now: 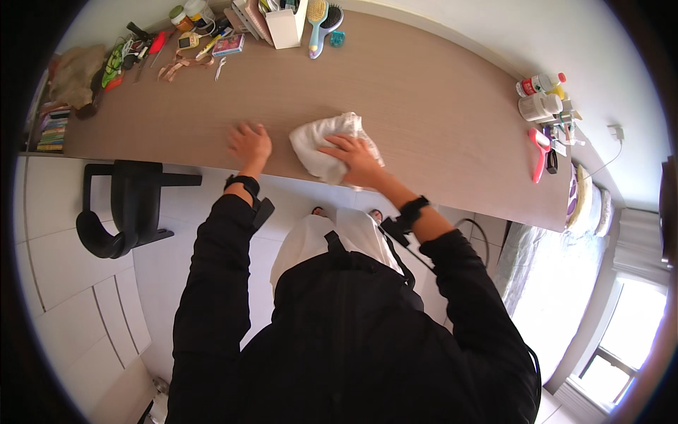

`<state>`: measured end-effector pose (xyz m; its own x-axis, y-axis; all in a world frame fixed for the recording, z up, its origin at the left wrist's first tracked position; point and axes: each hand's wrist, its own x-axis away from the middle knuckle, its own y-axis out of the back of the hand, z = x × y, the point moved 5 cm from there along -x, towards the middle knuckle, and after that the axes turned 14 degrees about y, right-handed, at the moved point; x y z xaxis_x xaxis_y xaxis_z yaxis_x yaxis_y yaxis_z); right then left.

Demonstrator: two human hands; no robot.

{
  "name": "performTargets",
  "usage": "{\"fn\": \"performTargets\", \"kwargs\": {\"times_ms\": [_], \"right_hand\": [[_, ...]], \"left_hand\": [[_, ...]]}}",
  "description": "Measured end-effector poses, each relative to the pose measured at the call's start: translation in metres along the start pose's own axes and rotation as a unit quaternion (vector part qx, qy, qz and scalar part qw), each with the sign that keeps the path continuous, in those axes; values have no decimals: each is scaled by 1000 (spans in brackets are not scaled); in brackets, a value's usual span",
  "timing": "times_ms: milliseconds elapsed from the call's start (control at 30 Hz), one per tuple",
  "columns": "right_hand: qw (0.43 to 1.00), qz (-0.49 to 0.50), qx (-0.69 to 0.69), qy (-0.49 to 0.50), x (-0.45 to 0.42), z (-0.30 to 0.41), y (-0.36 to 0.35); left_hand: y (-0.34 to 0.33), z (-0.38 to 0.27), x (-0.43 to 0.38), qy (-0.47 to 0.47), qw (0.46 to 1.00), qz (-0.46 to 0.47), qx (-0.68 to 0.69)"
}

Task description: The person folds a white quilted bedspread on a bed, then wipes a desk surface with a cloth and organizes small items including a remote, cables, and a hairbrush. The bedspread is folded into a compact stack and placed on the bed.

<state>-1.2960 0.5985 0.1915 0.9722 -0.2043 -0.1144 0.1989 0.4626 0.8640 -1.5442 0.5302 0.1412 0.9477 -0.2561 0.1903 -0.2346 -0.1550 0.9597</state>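
Observation:
A white cloth (pixel 318 143), crumpled and folded, lies on the brown desktop (pixel 434 122) near its front edge. My right hand (pixel 357 159) rests on the cloth's right part with the fingers spread over it; whether they grip it I cannot tell. To the left of the cloth, my left hand (pixel 250 144) is over the desktop near the front edge, fingers apart, slightly blurred and holding nothing. Both wrists wear black straps.
Hairbrushes (pixel 317 26), a white file box (pixel 284 26) and a tape-like ribbon (pixel 183 64) lie along the back left. Bottles (pixel 537 106) and a pink-handled tool (pixel 539 153) are at the right end. A black chair (pixel 135 206) stands before the desk at left.

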Motion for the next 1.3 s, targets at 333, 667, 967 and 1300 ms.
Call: {"fn": "performTargets", "kwargs": {"times_ms": [333,667,967,1300], "right_hand": [[909,-137,159,-361,224,-113,73],[947,-88,152,-267,4,-119,50],[993,16,115,12,-126,-11,-7],[982,32,136,-128,-45,-136,77]], "left_hand": [[-6,5,4,13,983,-180,9],[2,5,1,29,984,-176,-8],[4,6,-3,27,984,-175,17],[8,6,1,37,986,-159,13]]}}
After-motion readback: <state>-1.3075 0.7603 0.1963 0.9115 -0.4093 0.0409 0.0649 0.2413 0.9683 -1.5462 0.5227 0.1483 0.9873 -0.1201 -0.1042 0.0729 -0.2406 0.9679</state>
